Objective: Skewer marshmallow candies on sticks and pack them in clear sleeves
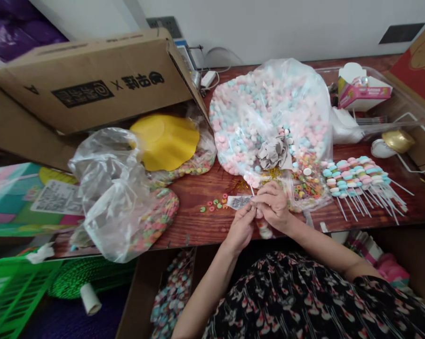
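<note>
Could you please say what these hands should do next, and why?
Perhaps steady the white stick with the right hand and reach with the left hand for a candy ring: the hands meet by the stick, and loose rings lie left of the printed slip.

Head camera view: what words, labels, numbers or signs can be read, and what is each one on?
"A": on the cardboard box.
"X": same box; its larger characters and dark printed block are too blurred to read.
White label on the colourful package: too blurred.
Pink-and-white carton: print too small.
Small speckled slip: any print too small.
</note>
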Available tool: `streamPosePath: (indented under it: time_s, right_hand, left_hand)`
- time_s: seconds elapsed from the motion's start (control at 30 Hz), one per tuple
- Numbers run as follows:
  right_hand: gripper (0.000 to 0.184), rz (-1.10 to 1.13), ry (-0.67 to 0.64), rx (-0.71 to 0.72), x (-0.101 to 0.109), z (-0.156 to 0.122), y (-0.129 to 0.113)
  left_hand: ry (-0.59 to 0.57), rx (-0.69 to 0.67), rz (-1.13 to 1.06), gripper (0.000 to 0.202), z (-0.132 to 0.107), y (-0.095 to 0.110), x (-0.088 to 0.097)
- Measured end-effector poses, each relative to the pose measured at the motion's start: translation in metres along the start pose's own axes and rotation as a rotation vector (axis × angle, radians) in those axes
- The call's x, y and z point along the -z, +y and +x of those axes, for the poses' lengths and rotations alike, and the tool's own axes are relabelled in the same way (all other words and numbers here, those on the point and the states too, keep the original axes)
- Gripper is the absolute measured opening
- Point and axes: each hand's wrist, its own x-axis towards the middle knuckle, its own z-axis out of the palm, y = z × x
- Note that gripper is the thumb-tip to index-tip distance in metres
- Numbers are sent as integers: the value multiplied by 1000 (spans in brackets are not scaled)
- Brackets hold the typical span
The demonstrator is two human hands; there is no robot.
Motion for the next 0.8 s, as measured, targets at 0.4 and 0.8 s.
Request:
streamPosePath:
  time_s: [0.4,0.8]
  right_hand:
    - [27,-402,-692,708,50,22,-4]
    - [16,-584,-1102,61,-2,27,-19]
  left_hand:
    - [-386,391,111,30,-12,30,25]
    - [-140,-344,980,13,-33,30,46]
